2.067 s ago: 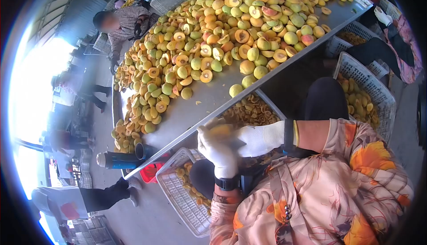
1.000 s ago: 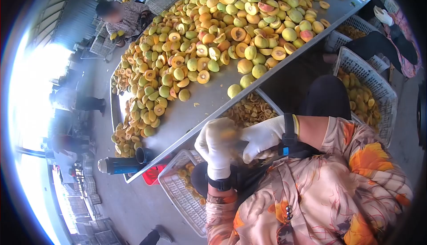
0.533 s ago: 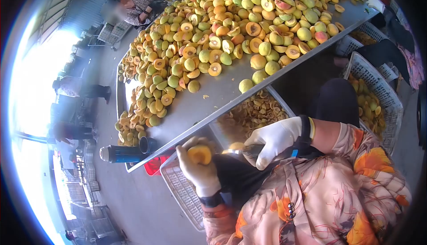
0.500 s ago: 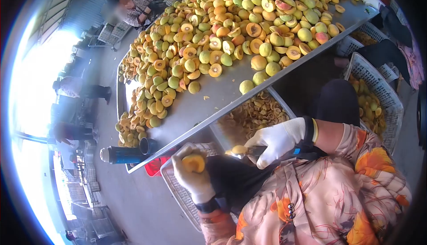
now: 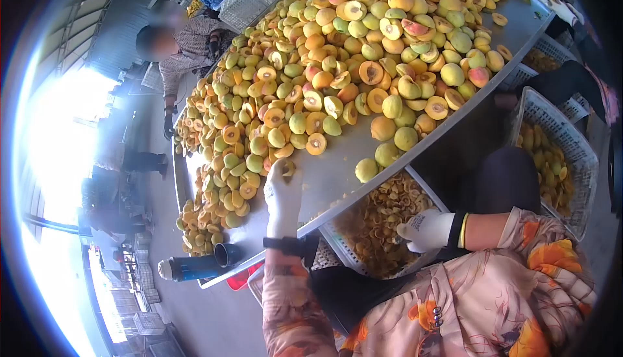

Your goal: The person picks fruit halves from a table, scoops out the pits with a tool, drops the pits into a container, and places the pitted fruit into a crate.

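Note:
My left hand (image 5: 283, 195), in a white glove, is stretched over the metal table at the near edge of the fruit pile. Its fingers are closed round a peach half (image 5: 287, 170), partly covered by them. My right hand (image 5: 425, 230), also gloved in white, is closed above a crate of peach scraps (image 5: 383, 217). What it grips is mostly hidden, so I cannot make it out. Beside the left hand lie many halved yellow-green peaches (image 5: 315, 143), some cut side up.
The metal table (image 5: 337, 178) has a raised rim. A blue flask (image 5: 195, 268) and a dark cup (image 5: 228, 254) are at its left corner. A white crate of peach pieces (image 5: 561, 143) stands at the right. Across the table a person (image 5: 188, 52) leans near the pile.
My left hand has moved up and forward from above my lap to the pile. My right hand has shifted slightly right and down; the tool tip and fruit piece seen before no longer show.

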Motion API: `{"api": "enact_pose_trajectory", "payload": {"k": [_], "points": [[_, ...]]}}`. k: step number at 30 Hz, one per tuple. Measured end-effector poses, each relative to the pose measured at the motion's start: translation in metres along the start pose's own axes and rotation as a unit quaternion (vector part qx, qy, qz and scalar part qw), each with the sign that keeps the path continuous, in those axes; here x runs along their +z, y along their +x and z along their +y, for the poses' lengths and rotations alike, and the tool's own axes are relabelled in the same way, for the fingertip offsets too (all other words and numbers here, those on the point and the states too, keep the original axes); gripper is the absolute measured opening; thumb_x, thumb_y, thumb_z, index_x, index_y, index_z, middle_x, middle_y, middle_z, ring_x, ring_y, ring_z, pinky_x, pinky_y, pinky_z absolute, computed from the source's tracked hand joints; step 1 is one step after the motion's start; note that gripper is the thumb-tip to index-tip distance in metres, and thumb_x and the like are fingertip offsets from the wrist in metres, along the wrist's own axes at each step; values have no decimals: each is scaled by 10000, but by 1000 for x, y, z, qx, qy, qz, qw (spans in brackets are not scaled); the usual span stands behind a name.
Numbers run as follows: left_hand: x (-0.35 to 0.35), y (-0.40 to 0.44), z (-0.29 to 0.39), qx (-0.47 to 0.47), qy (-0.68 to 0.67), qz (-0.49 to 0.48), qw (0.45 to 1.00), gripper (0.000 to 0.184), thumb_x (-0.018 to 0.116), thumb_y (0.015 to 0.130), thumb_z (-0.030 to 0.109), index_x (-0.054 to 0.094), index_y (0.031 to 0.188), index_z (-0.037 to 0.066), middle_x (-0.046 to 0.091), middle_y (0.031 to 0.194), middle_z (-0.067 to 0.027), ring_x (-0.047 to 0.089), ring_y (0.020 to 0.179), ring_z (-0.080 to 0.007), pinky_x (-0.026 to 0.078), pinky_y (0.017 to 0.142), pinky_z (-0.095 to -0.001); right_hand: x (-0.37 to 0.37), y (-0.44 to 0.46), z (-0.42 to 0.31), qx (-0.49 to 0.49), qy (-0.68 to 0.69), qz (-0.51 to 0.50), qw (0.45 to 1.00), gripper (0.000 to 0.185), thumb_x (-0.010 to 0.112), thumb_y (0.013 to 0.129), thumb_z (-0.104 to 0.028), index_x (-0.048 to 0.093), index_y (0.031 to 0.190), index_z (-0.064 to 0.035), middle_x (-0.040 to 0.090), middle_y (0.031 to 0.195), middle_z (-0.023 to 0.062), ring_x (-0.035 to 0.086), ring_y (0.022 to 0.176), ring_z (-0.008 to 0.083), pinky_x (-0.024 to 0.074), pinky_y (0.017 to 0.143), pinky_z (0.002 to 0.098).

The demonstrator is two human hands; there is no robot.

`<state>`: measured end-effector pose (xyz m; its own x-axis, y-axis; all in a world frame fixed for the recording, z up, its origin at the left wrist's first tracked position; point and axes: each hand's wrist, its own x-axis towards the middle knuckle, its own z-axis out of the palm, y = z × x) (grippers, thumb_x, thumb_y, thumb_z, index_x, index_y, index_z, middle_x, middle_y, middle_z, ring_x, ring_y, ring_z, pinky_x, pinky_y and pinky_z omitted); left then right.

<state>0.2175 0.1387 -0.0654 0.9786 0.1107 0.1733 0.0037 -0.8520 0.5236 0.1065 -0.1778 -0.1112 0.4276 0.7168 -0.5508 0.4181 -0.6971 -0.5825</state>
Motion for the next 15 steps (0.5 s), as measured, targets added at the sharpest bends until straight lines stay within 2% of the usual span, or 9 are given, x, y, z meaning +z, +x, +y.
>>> {"api": "enact_pose_trajectory", "payload": {"k": [4, 7, 8, 9, 10, 11, 13, 14, 15], "points": [[65, 64, 9, 76, 80, -83, 990, 615, 765, 838, 332, 571, 1335, 26, 650, 1192, -240, 668, 1061, -369, 537, 893, -449, -2, 0, 3, -16, 67, 43, 997, 336, 465, 994, -329, 629, 1040, -40, 708, 880, 225, 701, 837, 424, 541, 770, 527], [80, 73, 27, 34, 188, -107, 976, 635, 775, 818, 374, 564, 1305, 25, 622, 1230, -262, 646, 1107, -378, 529, 910, -458, -1, 1, 4, -52, 63, 100, 992, 281, 519, 977, -328, 604, 1015, -63, 685, 779, 214, 691, 750, 420, 537, 694, 529], [81, 70, 28, 39, 180, -74, 980, 597, 793, 798, 401, 600, 1204, 9, 649, 1156, -254, 655, 1056, -394, 529, 898, -466, -1, 0, 5, -53, 59, 104, 991, 264, 538, 968, -316, 599, 1026, -66, 682, 768, 215, 690, 744, 418, 537, 682, 527], [82, 70, 26, 10, 172, -108, 979, 589, 793, 797, 400, 606, 1186, 0, 655, 1128, -252, 658, 1036, -402, 530, 891, -465, -9, -2, 0, -55, 54, 108, 991, 251, 556, 958, -304, 594, 1036, -69, 679, 757, 215, 690, 738, 416, 536, 671, 525], [81, 72, 21, -21, 164, -140, 976, 582, 793, 796, 399, 612, 1169, -10, 660, 1101, -250, 661, 1015, -411, 531, 885, -463, -12, 0, 0, -48, 70, 104, 991, 297, 544, 951, -265, 600, 1100, -15, 707, 866, 234, 709, 813, 413, 539, 734, 524], [79, 71, 17, -52, 157, -171, 971, 576, 793, 795, 399, 618, 1151, -19, 666, 1073, -248, 664, 995, -420, 533, 879, -462, -14, 1, 0, -64, 117, 148, 980, 279, 568, 942, -269, 592, 1072, -23, 695, 825, 232, 700, 782, 417, 535, 709, 518], [77, 55, 5, -59, 62, -151, 985, 497, 778, 802, 358, 626, 1090, -18, 673, 1018, -216, 675, 926, -389, 542, 830, -438, -17, 2, 1, -96, 207, 236, 944, 256, 618, 925, -276, 576, 1017, -41, 669, 744, 228, 681, 721, 427, 529, 658, 507], [75, 44, -2, -62, 13, -142, 988, 458, 770, 806, 337, 631, 1059, -18, 676, 991, -200, 681, 891, -374, 546, 806, -426, -20, 1, 1, -83, 271, 221, 933, 285, 652, 907, -278, 565, 1011, -27, 666, 747, 241, 676, 740, 439, 526, 686, 494], [69, 32, 2, -104, -118, -125, 980, 431, 757, 806, 312, 625, 1059, -11, 673, 993, -184, 679, 871, -345, 547, 785, -410, -27, -5, -2, -61, 247, 243, 936, 334, 669, 903, -291, 572, 1045, -5, 683, 820, 257, 688, 809, 434, 522, 732, 490]]}}
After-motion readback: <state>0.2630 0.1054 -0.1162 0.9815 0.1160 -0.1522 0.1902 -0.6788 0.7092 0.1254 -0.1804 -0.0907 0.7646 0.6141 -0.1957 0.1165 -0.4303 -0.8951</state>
